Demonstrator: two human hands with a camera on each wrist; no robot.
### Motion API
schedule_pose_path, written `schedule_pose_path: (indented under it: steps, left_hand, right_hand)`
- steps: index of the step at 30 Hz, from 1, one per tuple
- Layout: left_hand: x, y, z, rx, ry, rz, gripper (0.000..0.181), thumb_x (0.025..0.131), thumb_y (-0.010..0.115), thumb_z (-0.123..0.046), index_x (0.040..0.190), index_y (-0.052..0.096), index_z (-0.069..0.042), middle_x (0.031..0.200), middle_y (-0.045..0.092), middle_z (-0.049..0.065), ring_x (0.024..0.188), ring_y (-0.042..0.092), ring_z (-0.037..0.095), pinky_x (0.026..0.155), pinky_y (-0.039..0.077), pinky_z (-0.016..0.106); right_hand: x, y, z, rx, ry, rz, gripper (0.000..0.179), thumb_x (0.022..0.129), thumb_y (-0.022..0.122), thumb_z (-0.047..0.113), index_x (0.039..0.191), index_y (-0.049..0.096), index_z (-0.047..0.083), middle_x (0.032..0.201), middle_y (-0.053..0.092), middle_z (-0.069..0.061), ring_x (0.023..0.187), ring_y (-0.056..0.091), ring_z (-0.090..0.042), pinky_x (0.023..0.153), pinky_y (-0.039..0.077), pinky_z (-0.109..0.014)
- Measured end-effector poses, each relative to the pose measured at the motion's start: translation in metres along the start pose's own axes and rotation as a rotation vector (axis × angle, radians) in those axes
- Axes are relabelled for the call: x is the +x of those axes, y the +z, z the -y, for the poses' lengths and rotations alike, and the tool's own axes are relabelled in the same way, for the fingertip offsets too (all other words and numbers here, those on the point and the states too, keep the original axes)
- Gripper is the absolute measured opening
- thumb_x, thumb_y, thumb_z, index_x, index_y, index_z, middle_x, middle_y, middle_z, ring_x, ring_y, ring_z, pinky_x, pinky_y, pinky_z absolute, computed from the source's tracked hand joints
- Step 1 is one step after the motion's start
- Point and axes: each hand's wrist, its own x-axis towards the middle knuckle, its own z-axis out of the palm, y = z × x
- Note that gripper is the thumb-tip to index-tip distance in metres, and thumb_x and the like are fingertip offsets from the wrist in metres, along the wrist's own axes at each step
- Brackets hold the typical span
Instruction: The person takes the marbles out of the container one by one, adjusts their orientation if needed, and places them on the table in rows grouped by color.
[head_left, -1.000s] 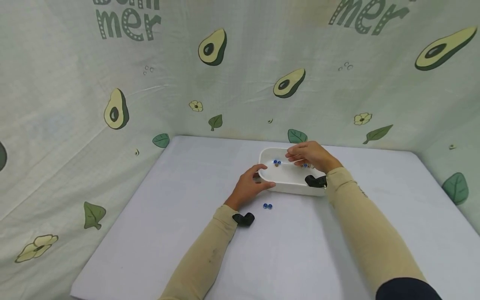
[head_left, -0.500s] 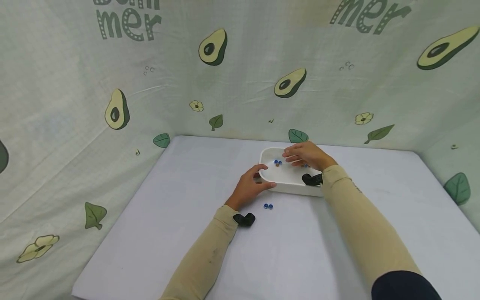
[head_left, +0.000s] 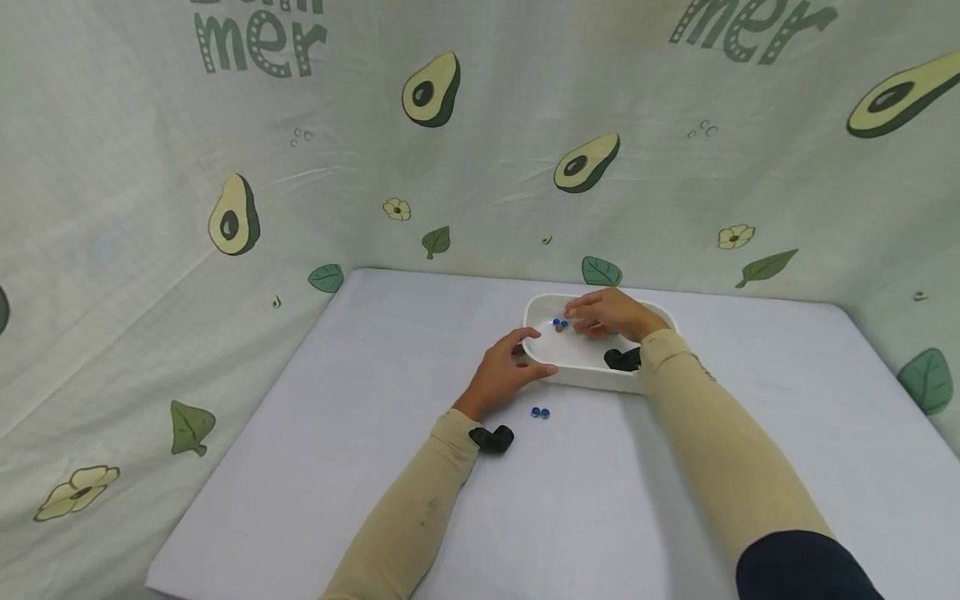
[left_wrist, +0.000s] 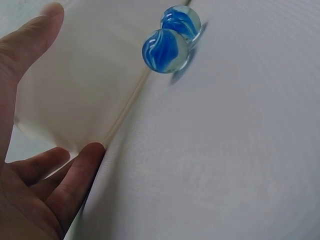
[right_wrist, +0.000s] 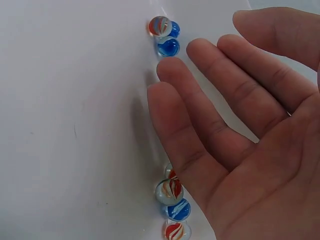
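Observation:
A white tray (head_left: 596, 377) with rounded corners sits toward the back of the table. My left hand (head_left: 501, 372) grips its left end, thumb along the front wall and fingers round the corner. Over the tray's inside is my right hand (head_left: 611, 313), fingers loosely extended and nothing in them. Just past its fingertips lies a small cluster of blue and orange-red marbles (right_wrist: 168, 47). Several more marbles (right_wrist: 170, 192), red-streaked and blue, lie in a row beside the little-finger side, partly hidden by the hand. Two blue marbles (head_left: 540, 412) rest on the table in front of the tray.
A white cloth covers the table (head_left: 337, 400). Behind it hangs a pale curtain (head_left: 480, 167) printed with avocados, leaves and flowers. A black wrist mount (head_left: 492, 439) sticks out from the left sleeve, and another (head_left: 622, 359) from the right one overlaps the tray's front rim.
My right hand has shifted slightly left over the tray, covering more of the marbles at its right side. My left hand stays at the tray's end. The head view has turned a little.

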Motion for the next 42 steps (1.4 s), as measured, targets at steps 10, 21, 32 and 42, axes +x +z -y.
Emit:
schedule_pose_path:
  steps: [10,21,32,42]
  left_hand:
    - [0.0,0.0,0.0,0.012,0.013,-0.004,0.068,0.08,0.081,-0.053,0.136,0.054,-0.026,0.13,0.06,0.002,0.108,0.06,0.015,0.089,0.051,0.038]
    - [0.002,0.001,0.0,0.031,-0.01,-0.003,0.067,0.08,0.081,-0.054,0.135,0.054,-0.027,0.128,0.06,0.002,0.107,0.06,0.016,0.089,0.051,0.038]
    - [0.002,0.0,0.001,0.009,-0.004,0.004,0.068,0.081,0.081,-0.053,0.137,0.053,-0.025,0.128,0.06,0.003,0.108,0.061,0.016,0.088,0.051,0.039]
    - [0.001,0.0,-0.002,0.021,-0.012,-0.004,0.065,0.081,0.081,-0.05,0.135,0.054,-0.025,0.128,0.06,0.003,0.108,0.061,0.015,0.089,0.051,0.038]
  right_hand:
    - [0.004,0.006,-0.003,-0.088,0.011,-0.064,0.03,0.095,0.07,0.019,0.121,0.07,0.004,0.113,0.07,-0.014,0.094,0.068,-0.024,0.082,0.057,-0.035]
    - [0.006,0.005,-0.006,-0.155,-0.06,-0.045,0.025,0.094,0.065,0.002,0.118,0.071,0.002,0.109,0.071,-0.014,0.086,0.066,-0.021,0.075,0.056,-0.031]
    - [0.007,0.012,-0.001,-0.227,-0.062,-0.103,0.019,0.092,0.069,0.006,0.109,0.074,0.0,0.094,0.072,-0.01,0.077,0.064,-0.018,0.069,0.055,-0.028]
    - [0.011,0.015,0.0,-0.254,-0.055,-0.119,0.017,0.088,0.073,0.007,0.105,0.076,0.002,0.088,0.073,-0.007,0.077,0.064,-0.017,0.07,0.054,-0.029]
